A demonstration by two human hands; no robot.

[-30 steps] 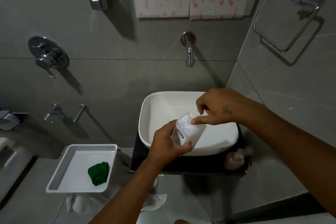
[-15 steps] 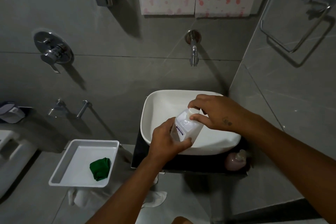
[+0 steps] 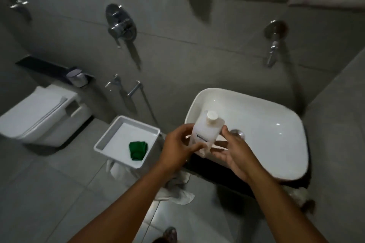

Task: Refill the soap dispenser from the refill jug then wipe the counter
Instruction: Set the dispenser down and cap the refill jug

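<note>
I hold a white translucent refill jug [image 3: 206,131] upright over the left rim of the white basin [image 3: 276,122]. A round white cap [image 3: 212,117] sits on its neck. My left hand [image 3: 180,149] grips the jug's lower left side. My right hand [image 3: 234,153] cups the jug's base, thumb against its right side. A pale, blurred soap dispenser [image 3: 296,192] stands on the dark counter [image 3: 213,166] in front of the basin, at the lower right. A green cloth [image 3: 137,150] lies in a white tray [image 3: 110,140] left of my hands.
A white toilet [image 3: 39,116] stands at the far left. A wall tap [image 3: 273,45] juts out above the basin and a shower mixer [image 3: 120,25] sits on the grey wall. White rags [image 3: 177,193] lie on the floor under the tray.
My right hand left the jug's cap and dropped to its base. The view swung left and down, bringing the toilet into sight.
</note>
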